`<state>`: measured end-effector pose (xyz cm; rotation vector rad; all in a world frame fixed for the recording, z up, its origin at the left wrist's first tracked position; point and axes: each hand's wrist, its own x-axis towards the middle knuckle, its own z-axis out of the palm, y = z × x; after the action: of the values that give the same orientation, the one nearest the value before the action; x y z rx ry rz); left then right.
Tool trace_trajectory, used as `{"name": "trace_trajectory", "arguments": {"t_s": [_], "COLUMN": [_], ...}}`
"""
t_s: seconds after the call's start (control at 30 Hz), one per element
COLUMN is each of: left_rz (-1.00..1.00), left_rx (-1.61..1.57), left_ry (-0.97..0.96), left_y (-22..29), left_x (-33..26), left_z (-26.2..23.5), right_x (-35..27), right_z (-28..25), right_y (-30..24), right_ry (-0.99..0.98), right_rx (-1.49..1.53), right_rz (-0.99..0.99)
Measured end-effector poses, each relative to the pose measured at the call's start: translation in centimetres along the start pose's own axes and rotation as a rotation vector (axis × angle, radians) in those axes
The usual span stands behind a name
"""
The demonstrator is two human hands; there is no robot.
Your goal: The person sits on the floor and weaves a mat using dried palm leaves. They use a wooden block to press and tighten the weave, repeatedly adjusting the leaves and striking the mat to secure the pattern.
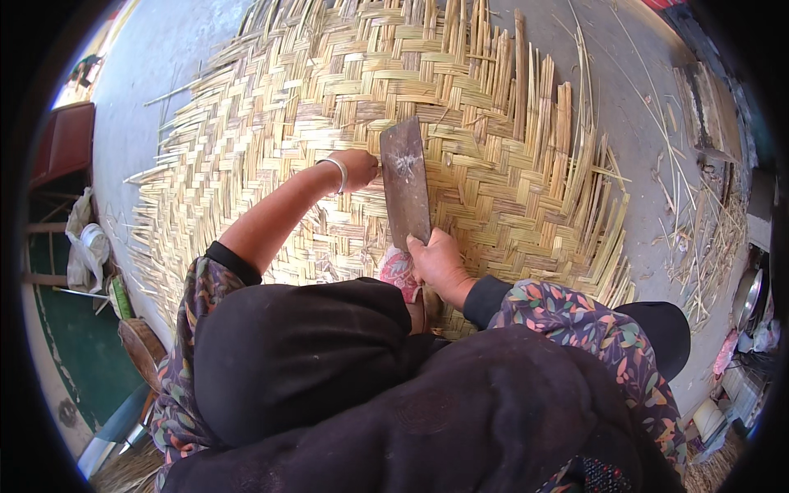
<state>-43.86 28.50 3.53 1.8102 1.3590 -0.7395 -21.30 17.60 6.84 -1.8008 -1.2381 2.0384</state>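
A broad woven mat (pixel 246 156) of split reed strips lies on the floor in front of me, its loose ends sticking out along the edges. In my right hand (pixel 442 264) is a cleaver (pixel 406 179) with a wide, dark, rectangular blade pointing away from me over the mat. A pale smear marks the blade near its far end. My left hand (pixel 358 168), with a silver bangle on the wrist, is closed low over the weave just left of the blade. What its fingers pinch, if anything, is hidden. My patterned red shoe (pixel 399 273) shows on the mat near the right hand.
Loose straw and stalks (pixel 703 246) litter the concrete floor at the right, near a wooden block (pixel 707 111). On the left are a white bag (pixel 86 238), a woven basket (pixel 141 352) and a dark red box-like object (pixel 64 144). My bent knees take up the near side.
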Motion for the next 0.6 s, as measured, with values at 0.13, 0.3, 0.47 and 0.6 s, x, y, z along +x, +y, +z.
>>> {"name": "trace_trajectory", "arguments": {"t_s": [0.13, 0.3, 0.47, 0.6], "left_rz": [-0.042, -0.055, -0.064, -0.052], "left_rx": [-0.036, -0.039, -0.066, -0.055], "left_ry": [0.076, 0.115, 0.108, 0.110], "left_y": [0.7, 0.9, 1.0, 1.2], "left_x": [-0.9, -1.4, -1.5, -1.8], "left_z": [0.2, 0.2, 0.0, -0.4], "right_x": [0.4, 0.6, 0.5, 0.0], "right_z": [0.6, 1.0, 0.8, 1.1], "right_y": [0.3, 0.5, 0.0, -0.8], "right_ry": [0.003, 0.057, 0.033, 0.020], "right_rx": [0.051, 0.104, 0.170, 0.165], "right_rz": [0.020, 0.017, 0.025, 0.036]}}
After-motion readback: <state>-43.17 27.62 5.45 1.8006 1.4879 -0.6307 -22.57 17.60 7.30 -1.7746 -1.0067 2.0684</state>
